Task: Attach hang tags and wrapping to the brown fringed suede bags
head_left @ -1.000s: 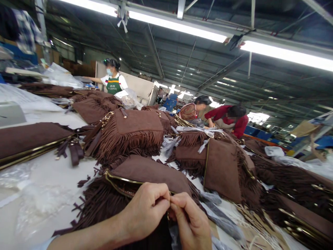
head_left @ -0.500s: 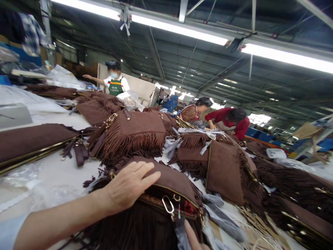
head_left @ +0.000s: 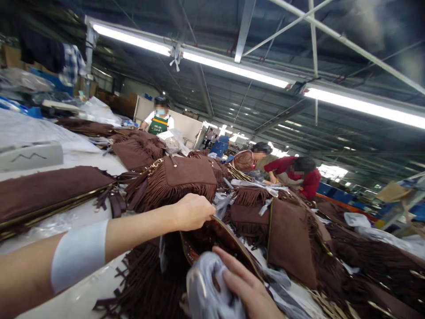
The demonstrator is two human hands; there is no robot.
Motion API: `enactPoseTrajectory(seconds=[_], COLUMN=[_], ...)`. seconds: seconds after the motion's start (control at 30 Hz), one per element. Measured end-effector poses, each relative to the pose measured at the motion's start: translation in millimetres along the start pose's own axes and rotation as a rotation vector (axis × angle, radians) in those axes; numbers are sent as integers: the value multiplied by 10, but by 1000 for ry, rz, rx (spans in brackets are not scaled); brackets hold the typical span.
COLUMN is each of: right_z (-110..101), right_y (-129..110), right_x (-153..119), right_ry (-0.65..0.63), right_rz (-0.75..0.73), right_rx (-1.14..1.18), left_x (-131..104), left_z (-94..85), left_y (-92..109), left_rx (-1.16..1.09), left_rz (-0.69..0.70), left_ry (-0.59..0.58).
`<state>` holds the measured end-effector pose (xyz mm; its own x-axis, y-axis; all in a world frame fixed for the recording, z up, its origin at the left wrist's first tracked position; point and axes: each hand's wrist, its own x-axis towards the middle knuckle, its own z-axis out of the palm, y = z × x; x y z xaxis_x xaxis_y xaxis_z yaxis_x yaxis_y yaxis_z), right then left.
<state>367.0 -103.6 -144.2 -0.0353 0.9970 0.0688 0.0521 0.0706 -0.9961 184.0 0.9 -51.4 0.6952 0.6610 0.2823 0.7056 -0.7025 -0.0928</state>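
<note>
My left hand (head_left: 194, 212) is closed in a pinch on the upper rim of a brown fringed handbag (head_left: 235, 241). The bag's zipped mouth gapes, and a dark patterned lining shows inside. Just in front of that mouth, my right hand (head_left: 249, 283) grips a coiled strap wrapped in greyish plastic (head_left: 210, 285). Long dark fringe (head_left: 146, 279) hangs from the bag's near side onto the white table.
More brown fringed bags (head_left: 191, 173) crowd the table ahead, with another bag (head_left: 292, 241) at right. A flat brown bag (head_left: 49, 190) lies at left near a white box (head_left: 31, 155). Several people, among them a person in a green apron (head_left: 158, 124), stand beyond.
My left hand has gone from lying on the bag to pulling its rim, so the mouth gapes wider. The plastic-wrapped strap is now bunched in my right hand. The view has shifted slightly.
</note>
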Motion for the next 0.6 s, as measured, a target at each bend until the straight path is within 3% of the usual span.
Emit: enactPoseTrajectory(seconds=[0.07,0.13,0.17,0.37,0.47,0.53,0.6], right_z=[147,231,250,200,136,116,148], right_y=[-24,-18,-8,8,32,71,98], right_x=[273,474,528,372,300,343,460], right_ry=[103,235,239,-196,-325,-316,-134], right_rz=[49,3,-44,-301,-402,-458,-482], right_rx=[36,-111,-238,-1316,-1465,-1496,-1590], left_x=[-23,-69,-97,-247,-270,-264,-244], left_z=[-7,6,16,118,167,188,201], left_y=[-22,-73,-107,-283,-288,-253,-197], left_rx=[-23,-66,-94,-265,-318,-348,-363], left_rz=[4,6,5,58,68,72,77], left_ry=[-14,-30,-38,-74,-48,-56,-63])
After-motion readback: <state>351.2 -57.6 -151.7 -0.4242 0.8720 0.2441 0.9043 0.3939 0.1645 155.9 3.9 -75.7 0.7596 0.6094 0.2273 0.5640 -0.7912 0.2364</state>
